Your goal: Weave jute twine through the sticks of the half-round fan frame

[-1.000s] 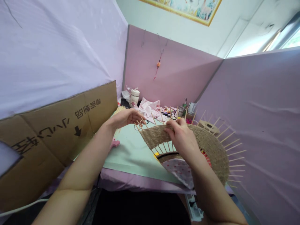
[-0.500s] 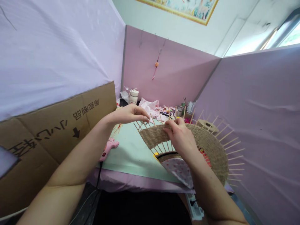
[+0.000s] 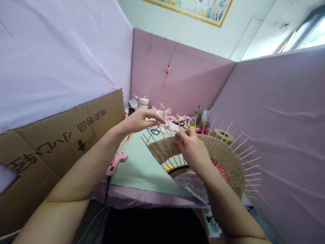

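Observation:
A curved woven fan-shaped piece in tan cord, with thin sticks standing out along its outer edge, spreads over the right of the table. My right hand pinches its upper edge between thumb and fingers. Above the left end of the weave is my left hand, thumb and index finger brought close together around a thin strand, which loops up behind the fingertips. White cloth with pink dots lies under the inner edge of the weave.
On the green tabletop, a pink glue gun lies at the left beside a cardboard sheet. A white bottle, pink cloth, a cord roll and small jars stand farther back. Purple partitions enclose the table.
My left hand has risen slightly and shifted right relative to the weave; a loop of strand now shows above it. My right hand keeps its hold on the edge. The whole view has shifted slightly.

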### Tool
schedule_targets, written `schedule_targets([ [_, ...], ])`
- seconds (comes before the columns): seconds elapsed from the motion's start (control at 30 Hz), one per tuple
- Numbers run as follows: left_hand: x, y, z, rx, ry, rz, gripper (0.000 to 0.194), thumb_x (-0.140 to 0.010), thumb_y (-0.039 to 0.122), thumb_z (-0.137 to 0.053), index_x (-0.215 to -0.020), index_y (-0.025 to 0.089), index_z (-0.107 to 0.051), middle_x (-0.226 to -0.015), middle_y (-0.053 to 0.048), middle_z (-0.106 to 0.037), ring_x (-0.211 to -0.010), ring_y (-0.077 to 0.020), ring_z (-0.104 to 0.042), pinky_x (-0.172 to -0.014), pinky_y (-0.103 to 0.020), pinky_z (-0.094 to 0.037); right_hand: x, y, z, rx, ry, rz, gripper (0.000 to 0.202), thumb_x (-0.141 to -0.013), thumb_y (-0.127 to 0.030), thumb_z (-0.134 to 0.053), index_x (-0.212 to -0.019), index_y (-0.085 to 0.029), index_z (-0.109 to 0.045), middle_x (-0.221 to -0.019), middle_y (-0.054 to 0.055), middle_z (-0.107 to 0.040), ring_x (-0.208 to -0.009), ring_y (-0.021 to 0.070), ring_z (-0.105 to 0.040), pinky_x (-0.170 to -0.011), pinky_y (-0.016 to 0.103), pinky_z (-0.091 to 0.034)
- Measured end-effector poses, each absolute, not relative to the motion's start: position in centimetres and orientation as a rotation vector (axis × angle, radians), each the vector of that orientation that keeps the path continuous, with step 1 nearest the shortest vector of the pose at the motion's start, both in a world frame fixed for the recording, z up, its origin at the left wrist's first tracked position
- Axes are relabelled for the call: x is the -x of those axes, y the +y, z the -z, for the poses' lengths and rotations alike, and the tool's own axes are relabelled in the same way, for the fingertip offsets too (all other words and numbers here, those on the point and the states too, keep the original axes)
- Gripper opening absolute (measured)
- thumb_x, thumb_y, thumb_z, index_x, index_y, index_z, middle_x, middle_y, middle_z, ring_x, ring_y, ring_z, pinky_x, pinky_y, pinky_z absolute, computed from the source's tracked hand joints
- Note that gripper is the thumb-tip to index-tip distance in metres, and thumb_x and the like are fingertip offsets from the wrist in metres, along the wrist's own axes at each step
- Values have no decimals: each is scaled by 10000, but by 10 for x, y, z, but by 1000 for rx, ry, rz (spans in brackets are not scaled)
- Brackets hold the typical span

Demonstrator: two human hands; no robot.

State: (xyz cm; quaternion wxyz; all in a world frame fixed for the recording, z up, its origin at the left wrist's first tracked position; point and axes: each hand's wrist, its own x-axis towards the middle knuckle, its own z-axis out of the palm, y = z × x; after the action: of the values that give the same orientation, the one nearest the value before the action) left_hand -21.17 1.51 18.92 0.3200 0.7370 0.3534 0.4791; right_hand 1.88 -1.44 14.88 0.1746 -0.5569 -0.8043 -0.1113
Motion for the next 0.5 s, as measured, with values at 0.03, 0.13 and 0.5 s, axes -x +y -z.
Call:
schedule_targets([
  [0.03,211,18,-192,-1941,918,-1203,157,-588,130,-775,-725,205,-776,-798,-54,-740,-825,-225,-684,-794,-319,-520,-19,-15,-149,1576,-2283,312,227,-930,-392,-476,-1081,-277,-600,-1071,47,-499,-610,106,-478,-571,248,-291],
  [0.13,209,32,-196,-1964,886,-979,132,-582,137,-769,-677,228,-766,-766,-45,-744,-813,-226,-692,-778,-317,-529,-18,-16,-149,1547,-2295,295,224,-927,-384,-482,-1084,-278,-603,-1063,45,-499,-621,109,-486,-588,248,-313],
  [0.5,174,68,-154,-1411,619,-618,160,-646,292,-693,-701,161,-765,-772,-116,-747,-700,-211,-677,-661,-320,-526,-32,-25,-154,1392,-2215,208,195,-909,-315,-520,-1045,-245,-641,-1049,55,-523,-781,161,-569,-681,273,-422],
])
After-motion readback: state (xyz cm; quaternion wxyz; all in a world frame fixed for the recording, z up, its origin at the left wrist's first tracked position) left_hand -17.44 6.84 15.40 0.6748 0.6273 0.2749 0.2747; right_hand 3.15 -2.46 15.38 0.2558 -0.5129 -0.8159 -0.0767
